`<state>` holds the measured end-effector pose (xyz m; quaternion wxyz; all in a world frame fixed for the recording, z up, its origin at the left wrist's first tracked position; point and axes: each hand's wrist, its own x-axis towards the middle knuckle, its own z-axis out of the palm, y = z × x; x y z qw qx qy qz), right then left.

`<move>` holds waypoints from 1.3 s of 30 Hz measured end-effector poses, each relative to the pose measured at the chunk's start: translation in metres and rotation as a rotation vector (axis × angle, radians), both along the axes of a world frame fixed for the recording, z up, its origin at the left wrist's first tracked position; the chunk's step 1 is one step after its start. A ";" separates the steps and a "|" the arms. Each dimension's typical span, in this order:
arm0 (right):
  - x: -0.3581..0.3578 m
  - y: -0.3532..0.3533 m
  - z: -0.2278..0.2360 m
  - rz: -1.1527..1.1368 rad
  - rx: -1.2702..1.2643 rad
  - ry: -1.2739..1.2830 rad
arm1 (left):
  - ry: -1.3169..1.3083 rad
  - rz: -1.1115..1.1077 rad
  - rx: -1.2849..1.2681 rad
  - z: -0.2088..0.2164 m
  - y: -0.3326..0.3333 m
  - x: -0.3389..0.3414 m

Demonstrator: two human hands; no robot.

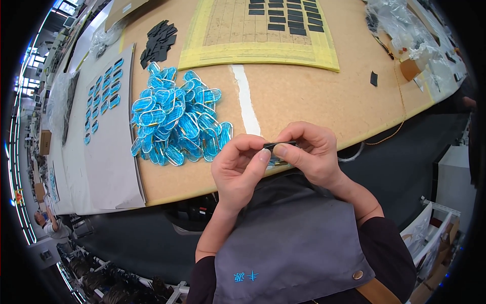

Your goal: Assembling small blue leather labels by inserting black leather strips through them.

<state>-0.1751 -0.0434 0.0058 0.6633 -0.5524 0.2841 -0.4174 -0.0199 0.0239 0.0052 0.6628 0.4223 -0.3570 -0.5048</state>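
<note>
Close together at the table's front edge, my left hand (pixel 234 169) and my right hand (pixel 316 154) pinch the two ends of a small black strip (pixel 279 145) between thumbs and fingertips. Part of a bluish piece shows just below the strip, mostly hidden by my fingers; I cannot tell whether they are joined. Left of my hands lies a heap of clear-rimmed blue oval pieces (pixel 172 119). Behind that heap is a pile of loose black rectangular patches (pixel 158 43).
A yellow-edged board (pixel 263 60) at the back carries rows of black patches (pixel 296 19). On the left, a grey sheet (pixel 114 167) bears rows of blue ovals with black patches. A single black patch (pixel 373 79) and clear plastic bags (pixel 392 20) lie on the right.
</note>
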 end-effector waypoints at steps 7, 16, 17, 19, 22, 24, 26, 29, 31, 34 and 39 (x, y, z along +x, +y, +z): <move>0.001 0.001 0.002 0.008 0.012 0.013 | 0.057 0.018 0.019 -0.001 0.000 -0.001; 0.003 0.001 0.003 0.010 0.067 0.046 | 0.084 0.015 -0.013 -0.008 -0.002 0.001; 0.004 0.001 0.003 0.009 0.068 0.047 | 0.084 0.015 -0.012 -0.009 -0.002 0.001; 0.004 0.001 0.002 0.020 0.104 0.040 | 0.110 0.008 0.017 -0.011 -0.003 0.002; 0.005 0.001 0.001 0.023 0.136 0.031 | 0.128 0.008 0.017 -0.013 -0.003 0.002; 0.005 0.001 -0.001 0.026 0.141 0.023 | 0.134 0.017 0.008 -0.014 -0.004 0.001; 0.005 0.001 -0.002 0.028 0.146 0.015 | 0.140 0.025 0.000 -0.015 -0.004 0.001; 0.005 0.001 -0.003 0.028 0.141 0.001 | 0.152 0.025 0.003 -0.015 -0.004 0.000; 0.005 0.001 -0.004 0.029 0.147 -0.006 | 0.161 0.029 0.002 -0.014 -0.005 -0.001; 0.005 0.001 -0.003 0.032 0.158 -0.020 | 0.167 0.034 0.013 -0.015 -0.006 -0.001; 0.004 0.001 -0.003 0.040 0.161 -0.017 | 0.173 0.034 0.017 -0.014 -0.005 -0.001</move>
